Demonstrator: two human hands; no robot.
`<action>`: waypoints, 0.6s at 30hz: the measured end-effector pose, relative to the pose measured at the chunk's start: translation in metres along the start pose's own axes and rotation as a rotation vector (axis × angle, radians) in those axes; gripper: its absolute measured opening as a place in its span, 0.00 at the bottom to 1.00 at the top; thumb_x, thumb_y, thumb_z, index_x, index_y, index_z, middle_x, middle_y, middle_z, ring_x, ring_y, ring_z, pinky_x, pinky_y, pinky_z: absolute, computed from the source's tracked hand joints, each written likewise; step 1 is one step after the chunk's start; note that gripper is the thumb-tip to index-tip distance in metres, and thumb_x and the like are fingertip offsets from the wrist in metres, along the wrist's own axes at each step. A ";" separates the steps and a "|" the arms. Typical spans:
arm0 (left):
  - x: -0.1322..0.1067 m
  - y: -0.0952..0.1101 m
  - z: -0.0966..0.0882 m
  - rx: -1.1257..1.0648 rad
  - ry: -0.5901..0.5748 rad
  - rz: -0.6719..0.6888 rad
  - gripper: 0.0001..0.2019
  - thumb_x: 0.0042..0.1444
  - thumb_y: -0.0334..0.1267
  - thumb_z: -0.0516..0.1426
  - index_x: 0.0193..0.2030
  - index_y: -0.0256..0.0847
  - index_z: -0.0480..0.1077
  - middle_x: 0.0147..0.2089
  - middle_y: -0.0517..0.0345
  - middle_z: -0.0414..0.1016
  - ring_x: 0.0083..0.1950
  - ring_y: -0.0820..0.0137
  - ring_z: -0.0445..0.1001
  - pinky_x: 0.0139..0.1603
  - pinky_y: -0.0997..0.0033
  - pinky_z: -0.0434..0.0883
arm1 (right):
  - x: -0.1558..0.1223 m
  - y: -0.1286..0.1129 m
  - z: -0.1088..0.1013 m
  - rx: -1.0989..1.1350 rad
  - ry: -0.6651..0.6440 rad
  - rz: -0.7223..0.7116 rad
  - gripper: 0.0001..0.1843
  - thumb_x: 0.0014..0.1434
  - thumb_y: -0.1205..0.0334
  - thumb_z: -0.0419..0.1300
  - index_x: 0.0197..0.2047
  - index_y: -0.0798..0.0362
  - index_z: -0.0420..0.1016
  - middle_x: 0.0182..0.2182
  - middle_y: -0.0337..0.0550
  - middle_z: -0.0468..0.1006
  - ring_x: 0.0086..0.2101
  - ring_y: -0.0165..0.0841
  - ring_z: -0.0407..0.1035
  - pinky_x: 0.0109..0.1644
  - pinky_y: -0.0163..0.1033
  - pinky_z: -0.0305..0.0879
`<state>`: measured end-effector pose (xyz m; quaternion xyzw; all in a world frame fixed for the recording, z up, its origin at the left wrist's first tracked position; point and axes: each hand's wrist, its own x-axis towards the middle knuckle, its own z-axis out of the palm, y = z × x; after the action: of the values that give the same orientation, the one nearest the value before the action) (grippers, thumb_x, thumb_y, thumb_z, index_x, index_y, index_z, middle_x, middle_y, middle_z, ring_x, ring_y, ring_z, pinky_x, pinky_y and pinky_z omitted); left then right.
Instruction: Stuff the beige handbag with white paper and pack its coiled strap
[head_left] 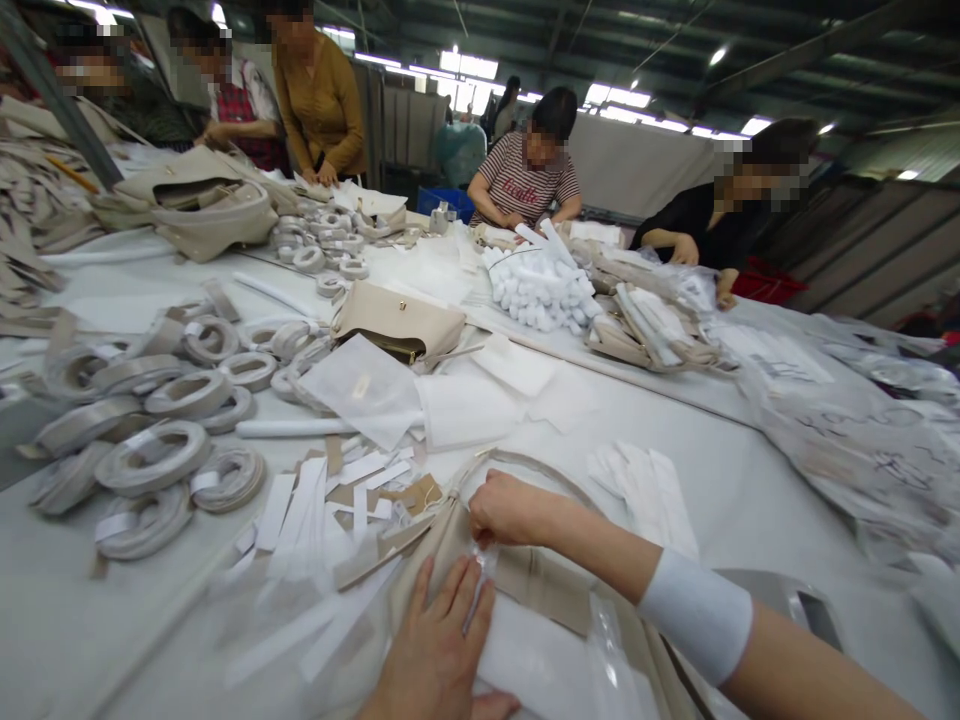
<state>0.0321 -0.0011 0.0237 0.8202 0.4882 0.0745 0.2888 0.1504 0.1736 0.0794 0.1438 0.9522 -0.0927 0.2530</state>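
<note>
Beige bag (540,590) lain flat at near table (750,480) edge. Left hand (439,650) spread open, pressed on it as anchor. Right hand (506,508) clenched, pinching clear film at bag's top; coiled straps (150,455) left of bag.

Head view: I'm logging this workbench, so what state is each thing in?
Left hand: flat, pressing on the beige bag.
Right hand: closed, pinching the bag's top edge.
Beige bag: lying flat.
Finished handbag: closed, on its side.
Strap coils: wound, banded.
White rolls: piled.
</note>
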 end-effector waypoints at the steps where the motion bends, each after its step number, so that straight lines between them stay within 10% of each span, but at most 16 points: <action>1: 0.000 0.000 0.000 -0.002 -0.005 0.002 0.44 0.56 0.68 0.42 0.70 0.37 0.44 0.71 0.36 0.40 0.71 0.47 0.37 0.65 0.29 0.38 | 0.002 -0.001 -0.001 -0.010 -0.010 0.005 0.04 0.52 0.65 0.63 0.29 0.51 0.81 0.27 0.41 0.81 0.30 0.34 0.71 0.37 0.39 0.54; 18: 0.002 -0.012 0.024 0.104 0.089 0.010 0.44 0.54 0.66 0.49 0.70 0.44 0.39 0.70 0.32 0.32 0.69 0.36 0.32 0.60 0.23 0.44 | 0.017 0.020 0.011 0.270 -0.038 0.104 0.15 0.43 0.56 0.71 0.32 0.55 0.80 0.22 0.37 0.75 0.23 0.28 0.61 0.24 0.33 0.51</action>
<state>0.0338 -0.0051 -0.0030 0.8324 0.4998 0.0868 0.2233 0.1475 0.1941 0.0593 0.2239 0.9174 -0.2094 0.2538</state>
